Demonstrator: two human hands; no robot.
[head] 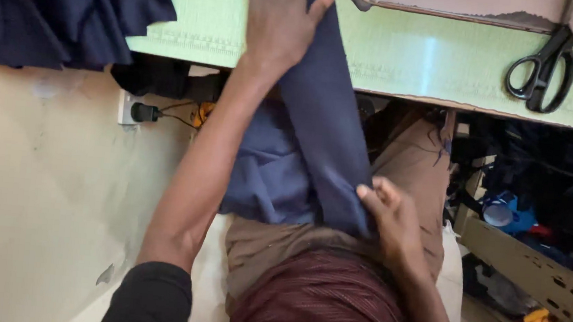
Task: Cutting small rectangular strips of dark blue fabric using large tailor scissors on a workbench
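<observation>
Navy blue cloth (pixel 318 115) on a pale green table (pixel 420 55) — black scissors (pixel 542 69), maroon striped shirt (pixel 322 302).

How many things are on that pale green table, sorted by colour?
Navy blue: 2, the cloth strip that the left hand presses flat and the right hand grips at its lower end, and the heaped cloth at the table's left corner.
Black: 1, the scissors.
Pinkish: 1, the board at the top edge.
Total: 4

The cloth strip (pixel 317 129) hangs off the table (pixel 419 62) onto the lap, scissors (pixel 543 66) to its right.
</observation>
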